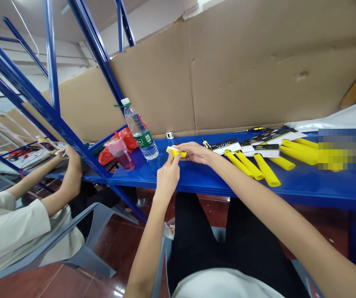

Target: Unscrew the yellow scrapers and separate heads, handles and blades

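Note:
Both my hands meet over the blue table near its front edge, holding one small yellow piece (pixel 177 152) with a white end. My left hand (pixel 168 176) pinches it from below and in front. From the right side, the fingers of my right hand (pixel 194 152) are closed on its right end. Its exact kind is too small to make out. Beside my right forearm lie several yellow tubes (pixel 267 169) with open ends. Behind them are black-and-white printed cards (pixel 227 146). A small yellow-and-black tool (pixel 207 143) rests near the cards' left end.
Left of my hands stand a water bottle (pixel 142 132) and a pink plastic cup (pixel 120 154), with a red bag (pixel 126 140) behind. A small white part (pixel 169 135) lies by the cardboard wall (pixel 243 70). Blue frame posts (pixel 81 145) separate a seated co-worker (pixel 22 231).

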### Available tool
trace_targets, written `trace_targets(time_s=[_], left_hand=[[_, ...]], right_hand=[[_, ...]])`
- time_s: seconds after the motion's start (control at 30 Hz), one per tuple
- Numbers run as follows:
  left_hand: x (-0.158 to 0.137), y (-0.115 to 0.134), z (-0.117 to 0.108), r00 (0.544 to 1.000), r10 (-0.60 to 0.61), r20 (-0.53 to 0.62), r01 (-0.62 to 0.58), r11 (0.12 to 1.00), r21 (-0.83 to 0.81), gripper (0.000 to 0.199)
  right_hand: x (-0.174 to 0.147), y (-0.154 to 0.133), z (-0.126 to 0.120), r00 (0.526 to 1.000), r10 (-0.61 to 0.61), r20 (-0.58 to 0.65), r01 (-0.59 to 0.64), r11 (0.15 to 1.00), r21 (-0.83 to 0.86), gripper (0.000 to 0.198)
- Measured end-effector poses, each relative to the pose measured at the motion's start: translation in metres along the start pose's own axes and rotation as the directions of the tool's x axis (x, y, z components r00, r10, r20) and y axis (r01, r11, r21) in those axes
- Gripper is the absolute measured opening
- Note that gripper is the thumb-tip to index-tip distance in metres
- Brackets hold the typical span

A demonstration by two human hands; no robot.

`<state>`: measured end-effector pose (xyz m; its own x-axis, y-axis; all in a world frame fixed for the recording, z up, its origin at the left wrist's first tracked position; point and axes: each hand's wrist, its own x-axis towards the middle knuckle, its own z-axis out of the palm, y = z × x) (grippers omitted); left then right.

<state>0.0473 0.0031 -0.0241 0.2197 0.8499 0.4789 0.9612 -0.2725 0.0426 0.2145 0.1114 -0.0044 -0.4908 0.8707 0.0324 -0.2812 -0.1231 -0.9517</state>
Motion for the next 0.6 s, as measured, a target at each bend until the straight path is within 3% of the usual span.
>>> trace_targets(time_s=[0.6], left_hand=[[0.0006,-0.0098,0.0045,0.999,0.021,-0.048,-0.022,0.999,-0.028,0.052]], right_hand=[[0.0060,0.0074,-0.0011,0.996,-0.079,-0.035,0.076,0.995,-0.064,0.016]])
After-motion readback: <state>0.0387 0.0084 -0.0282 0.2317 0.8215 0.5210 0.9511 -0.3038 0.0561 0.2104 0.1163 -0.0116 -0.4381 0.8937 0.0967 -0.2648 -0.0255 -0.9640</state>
